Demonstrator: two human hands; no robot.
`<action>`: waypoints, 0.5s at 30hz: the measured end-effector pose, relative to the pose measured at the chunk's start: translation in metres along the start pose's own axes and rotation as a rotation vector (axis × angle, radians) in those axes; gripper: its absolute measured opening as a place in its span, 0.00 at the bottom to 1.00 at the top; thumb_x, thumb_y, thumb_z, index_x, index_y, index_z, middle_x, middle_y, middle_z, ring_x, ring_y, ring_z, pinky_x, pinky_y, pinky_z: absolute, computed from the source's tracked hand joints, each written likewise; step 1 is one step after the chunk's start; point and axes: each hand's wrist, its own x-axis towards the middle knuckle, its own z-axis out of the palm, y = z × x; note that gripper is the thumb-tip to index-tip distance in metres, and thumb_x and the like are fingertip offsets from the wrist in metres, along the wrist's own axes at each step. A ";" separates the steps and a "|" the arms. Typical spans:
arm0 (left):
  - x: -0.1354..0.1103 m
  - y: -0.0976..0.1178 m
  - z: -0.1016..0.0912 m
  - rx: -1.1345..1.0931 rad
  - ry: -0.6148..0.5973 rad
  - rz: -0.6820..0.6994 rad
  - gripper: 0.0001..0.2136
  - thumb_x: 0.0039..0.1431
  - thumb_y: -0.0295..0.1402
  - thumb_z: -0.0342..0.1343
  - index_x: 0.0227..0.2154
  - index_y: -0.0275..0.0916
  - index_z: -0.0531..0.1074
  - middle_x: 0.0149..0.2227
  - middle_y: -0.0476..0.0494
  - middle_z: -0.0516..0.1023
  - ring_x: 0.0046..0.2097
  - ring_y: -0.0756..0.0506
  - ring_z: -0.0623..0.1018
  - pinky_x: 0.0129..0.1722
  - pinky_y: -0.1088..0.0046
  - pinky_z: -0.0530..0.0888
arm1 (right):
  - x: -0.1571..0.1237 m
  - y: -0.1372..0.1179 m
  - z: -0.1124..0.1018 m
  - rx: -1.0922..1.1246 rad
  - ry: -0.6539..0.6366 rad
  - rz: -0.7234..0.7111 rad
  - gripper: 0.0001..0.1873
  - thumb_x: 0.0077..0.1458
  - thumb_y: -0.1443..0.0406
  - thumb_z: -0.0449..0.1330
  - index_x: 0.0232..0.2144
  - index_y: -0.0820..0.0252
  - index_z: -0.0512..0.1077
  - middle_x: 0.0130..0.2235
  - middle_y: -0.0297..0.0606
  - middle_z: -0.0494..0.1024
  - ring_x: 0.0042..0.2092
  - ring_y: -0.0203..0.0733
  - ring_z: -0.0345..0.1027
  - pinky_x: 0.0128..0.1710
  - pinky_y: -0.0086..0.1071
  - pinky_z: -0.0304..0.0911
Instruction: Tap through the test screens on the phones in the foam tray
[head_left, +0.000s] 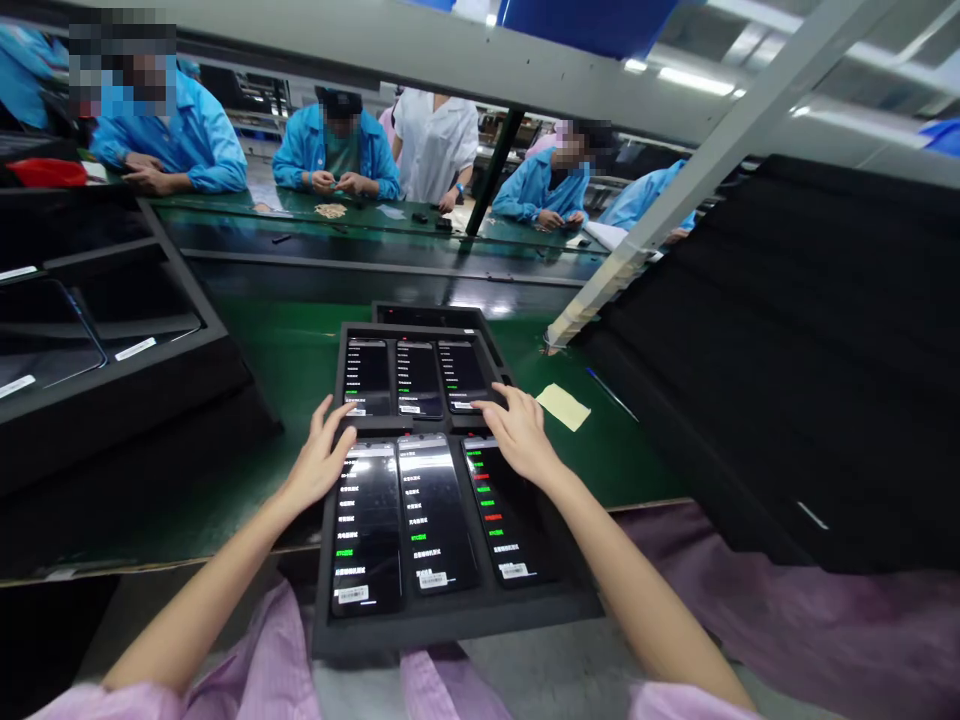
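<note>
A black foam tray [450, 620] lies before me, hanging over the front edge of the green bench. It holds two rows of three phones with lit test menus. My left hand [319, 460] rests with fingers spread at the tray's left side, the fingertips on the bottom of the far-left phone [367, 377]. My right hand [517, 430] lies open across the middle divider, its fingers touching the bottom of the far-right phone [462, 374]. The near-row phones [435, 510] lie flat and untouched.
Black stacked trays with more phones [90, 340] stand at the left; a tall black foam stack [810, 350] fills the right. A yellow note [563, 406] lies by the tray. A slanted metal post [675, 200] rises at right. Several people in blue coats work across the bench [330, 150].
</note>
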 end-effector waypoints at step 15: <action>0.037 0.009 -0.009 0.186 -0.001 -0.019 0.27 0.61 0.49 0.29 0.51 0.45 0.67 0.64 0.40 0.46 0.55 0.34 0.68 0.53 0.52 0.64 | 0.052 -0.039 0.019 -0.025 -0.197 -0.209 0.26 0.63 0.57 0.35 0.43 0.50 0.72 0.58 0.41 0.58 0.61 0.47 0.45 0.59 0.53 0.41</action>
